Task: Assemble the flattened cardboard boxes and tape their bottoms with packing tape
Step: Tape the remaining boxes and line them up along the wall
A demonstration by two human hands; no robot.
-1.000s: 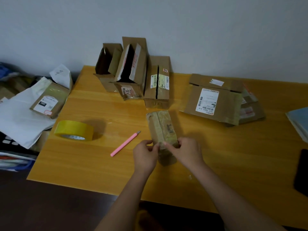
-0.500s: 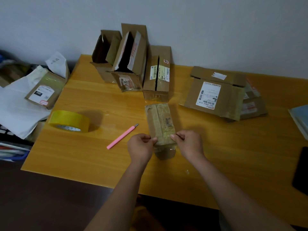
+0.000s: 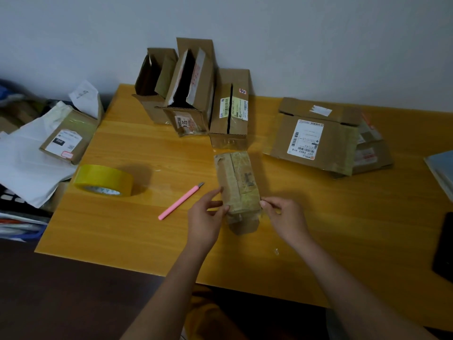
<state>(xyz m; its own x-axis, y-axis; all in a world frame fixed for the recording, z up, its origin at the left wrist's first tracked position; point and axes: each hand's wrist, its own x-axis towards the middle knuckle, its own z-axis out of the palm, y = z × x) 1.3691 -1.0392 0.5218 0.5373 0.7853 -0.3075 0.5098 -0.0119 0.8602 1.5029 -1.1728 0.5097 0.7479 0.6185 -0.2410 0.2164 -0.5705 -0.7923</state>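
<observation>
A small taped cardboard box (image 3: 236, 182) stands on the yellow table (image 3: 318, 229) in front of me, its glossy taped face up. My left hand (image 3: 207, 217) holds its near left corner between thumb and fingers. My right hand (image 3: 285, 217) touches the near right corner with its fingertips, the fingers curled. A roll of yellow packing tape (image 3: 104, 180) lies flat to the left. A pink utility knife (image 3: 180, 201) lies between the roll and the box. Three assembled boxes (image 3: 193, 94) stand against the wall. Flattened boxes (image 3: 316, 138) lie stacked at the right.
White paper and a labelled box (image 3: 67, 138) sit on a pile off the table's left edge. A dark phone (image 3: 445, 249) lies at the right edge, with a pale book (image 3: 441, 170) beyond it. A small scrap of tape (image 3: 276, 251) lies near my right forearm.
Both hands have slid apart from the middle of the box's near end to its two near corners. The view has shifted slightly; the box stays in place.
</observation>
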